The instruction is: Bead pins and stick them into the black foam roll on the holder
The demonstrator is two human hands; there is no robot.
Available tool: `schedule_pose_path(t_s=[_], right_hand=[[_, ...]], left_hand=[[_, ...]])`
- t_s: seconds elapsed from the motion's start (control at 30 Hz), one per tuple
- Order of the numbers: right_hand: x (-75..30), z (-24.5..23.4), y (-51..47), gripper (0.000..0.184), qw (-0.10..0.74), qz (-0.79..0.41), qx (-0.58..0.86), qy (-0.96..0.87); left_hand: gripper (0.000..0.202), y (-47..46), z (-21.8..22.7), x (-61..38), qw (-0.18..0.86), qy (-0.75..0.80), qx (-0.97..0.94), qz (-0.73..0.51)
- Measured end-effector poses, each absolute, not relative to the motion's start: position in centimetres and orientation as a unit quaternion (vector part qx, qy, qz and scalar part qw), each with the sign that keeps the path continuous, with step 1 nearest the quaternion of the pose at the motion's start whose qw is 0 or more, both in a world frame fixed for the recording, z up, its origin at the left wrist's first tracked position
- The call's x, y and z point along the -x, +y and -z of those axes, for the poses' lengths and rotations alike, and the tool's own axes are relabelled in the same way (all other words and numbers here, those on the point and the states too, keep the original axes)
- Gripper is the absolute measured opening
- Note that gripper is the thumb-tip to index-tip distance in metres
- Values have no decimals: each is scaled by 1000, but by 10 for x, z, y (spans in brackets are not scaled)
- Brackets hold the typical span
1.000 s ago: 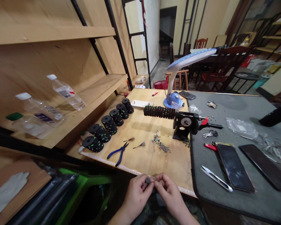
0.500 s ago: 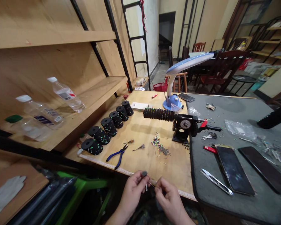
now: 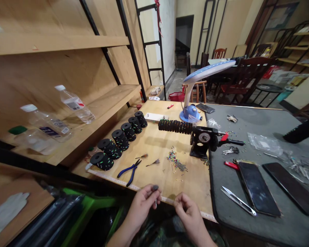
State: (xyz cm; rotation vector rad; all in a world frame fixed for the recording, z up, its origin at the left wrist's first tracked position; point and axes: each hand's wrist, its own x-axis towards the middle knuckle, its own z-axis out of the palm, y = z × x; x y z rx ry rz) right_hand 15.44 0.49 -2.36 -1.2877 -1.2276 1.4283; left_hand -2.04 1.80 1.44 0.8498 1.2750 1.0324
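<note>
My left hand [image 3: 143,204] is at the near edge of the wooden bench [image 3: 159,151], fingers pinched on a small dark round piece [image 3: 155,188] with a thin pale stem below it. My right hand [image 3: 188,212] is a short way to the right, its fingers closed in a pinch; what they hold is too fine to make out. Beyond the hands lie a small heap of coloured pins [image 3: 175,160], blue-handled pliers [image 3: 130,170] and two small feather-like tufts [image 3: 149,160].
A row of black spools [image 3: 119,139] runs along the bench's left side. A black hand-crank winder [image 3: 201,139] carries a rod of stacked black discs. A blue desk lamp [image 3: 193,109], snips [image 3: 238,201], two phones [image 3: 259,187] and a grey mat [image 3: 260,151] lie to the right. Bottles [image 3: 74,103] rest on the left shelf.
My hands have drawn apart: one second ago they met at the dark piece, now the left hand holds it alone and the right hand has pulled away to the right.
</note>
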Motion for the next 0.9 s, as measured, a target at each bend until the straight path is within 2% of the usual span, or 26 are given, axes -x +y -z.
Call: schedule_pose_path(t_s=[0.23,0.57,0.9], right_hand=[[-152,28,5,36,421,-588,525,-448],[-152,30,4,43,428,-570,544,-442],[-150,29,-2,31,464,-488,553,-492]], left_hand=[[38,0,0,3,654,526,-367,-402],[33,-3,1,0,671,516,-358,-394],[15,-5,1,-2,688,526,-314,-391]])
